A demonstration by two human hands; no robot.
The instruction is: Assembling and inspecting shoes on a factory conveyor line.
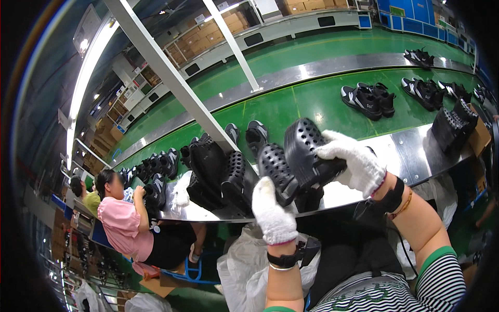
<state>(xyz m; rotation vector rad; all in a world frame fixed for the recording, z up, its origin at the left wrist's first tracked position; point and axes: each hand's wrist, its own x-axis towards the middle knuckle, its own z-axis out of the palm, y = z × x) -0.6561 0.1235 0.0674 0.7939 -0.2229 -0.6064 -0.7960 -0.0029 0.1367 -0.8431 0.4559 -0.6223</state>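
Note:
White knitted gloves cover both my hands. My left hand is closed on the lower end of a black clog-like piece dotted with round holes. A second black perforated clog-like piece, taller and slightly motion-blurred, is gripped at its right side by my right hand. The two pieces are tilted side by side above the metal bench edge. Just left of them, more such black pieces stand on the bench. The fingers on the far sides of the held pieces are partly hidden.
Black-and-white sneakers sit in pairs on the green conveyor belt. A black perforated stack stands at the right bench end. A white post rises left of my hands. To the left, a seated co-worker in a pink top handles shoes.

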